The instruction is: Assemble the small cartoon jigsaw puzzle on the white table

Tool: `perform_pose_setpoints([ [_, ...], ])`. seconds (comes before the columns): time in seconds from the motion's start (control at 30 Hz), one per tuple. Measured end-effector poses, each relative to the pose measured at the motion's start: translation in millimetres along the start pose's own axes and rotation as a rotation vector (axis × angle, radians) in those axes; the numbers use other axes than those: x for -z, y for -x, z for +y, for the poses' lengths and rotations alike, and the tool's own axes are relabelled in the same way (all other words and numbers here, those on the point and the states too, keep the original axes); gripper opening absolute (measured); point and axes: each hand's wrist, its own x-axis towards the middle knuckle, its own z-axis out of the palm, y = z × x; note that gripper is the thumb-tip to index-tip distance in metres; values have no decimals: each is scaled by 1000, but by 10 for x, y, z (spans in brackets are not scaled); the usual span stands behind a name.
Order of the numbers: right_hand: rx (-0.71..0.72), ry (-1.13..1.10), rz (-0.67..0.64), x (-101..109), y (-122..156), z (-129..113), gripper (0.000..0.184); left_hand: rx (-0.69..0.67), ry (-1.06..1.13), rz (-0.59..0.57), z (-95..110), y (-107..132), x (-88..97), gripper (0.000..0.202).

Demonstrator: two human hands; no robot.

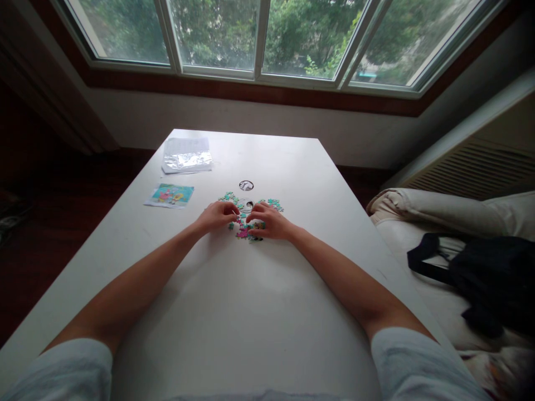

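Small jigsaw puzzle pieces [243, 233] in teal, pink and brown lie in a loose cluster on the white table. From the left, my left hand [217, 217] reaches to the cluster with thumb and forefinger pinched on what looks like one small puzzle piece, seen nearly edge-on. My right hand [271, 220] rests over the right side of the cluster, its fingers curved and apart, touching pieces and hiding some. Beyond the hands, more teal pieces [273, 204] lie around a round black-and-white printed mark [247, 205]. A similar oval mark [246, 185] sits farther back.
A picture sheet [171, 195] with colourful cartoon figures lies on the left of the table [251, 312]. Behind it is a clear plastic bag [187, 156] over paper. To the right, a dark bag [493, 273] lies on a pale sofa [401, 250]. Windows stand beyond.
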Motion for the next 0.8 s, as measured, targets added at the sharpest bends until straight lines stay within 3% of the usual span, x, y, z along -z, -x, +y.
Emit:
perform_pose_setpoints([
  [0.27,9,59,-37,-33,21,83,28,-16,-171,-89,204,89,-17,18],
  [0.8,3,45,-49,-30,12,78,25,-74,-263,-44,186,121,-100,14],
])
